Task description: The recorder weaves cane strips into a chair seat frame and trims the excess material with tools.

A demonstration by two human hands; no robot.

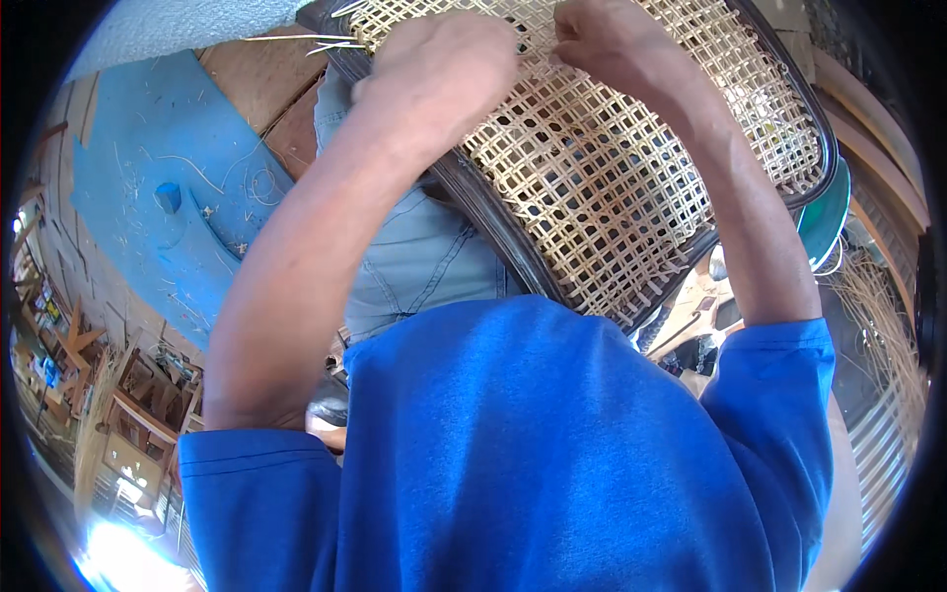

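A panel of woven cane (602, 197) in a dark wooden frame (493, 222) lies across my lap, its open mesh crossed by diagonal strands. Over its upper left part my left hand (449, 59) is bent down with curled fingers; the fingertips are hidden beneath it. My right hand (604, 37) is closed in a pinch just above the weave, to the right of the left one. Whatever either hand grips is too small or too hidden to make out. Loose pale cane ends (316, 41) stick out past the frame beside my left hand.
Blue sheeting (128, 197) with cane scraps lies on the left. A bundle of long cane strands (878, 326) is at the right, near a green basin (827, 217). Wooden pieces (148, 414) clutter the lower left. Pale textured material (187, 35) borders the upper left.
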